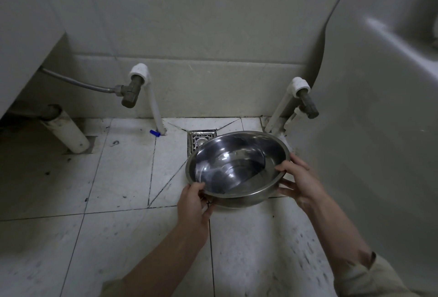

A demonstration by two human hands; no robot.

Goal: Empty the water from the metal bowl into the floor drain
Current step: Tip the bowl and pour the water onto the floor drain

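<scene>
A round metal bowl [237, 166] with a shallow pool of water in it is held just above the tiled floor. My left hand [193, 204] grips its near left rim, thumb on top. My right hand [297, 181] grips the right rim. The bowl looks roughly level, perhaps slightly tipped toward me. A square metal floor drain [198, 139] lies in the floor right behind the bowl; the bowl's far rim covers its lower right part.
White water pipes with grey valves stand left [139, 88] and right [301, 97] of the drain against the tiled wall. A thick white drain pipe [67, 135] stands at left. A large white basin [379, 107] fills the right side. A small blue cap [154, 132] lies by the left pipe.
</scene>
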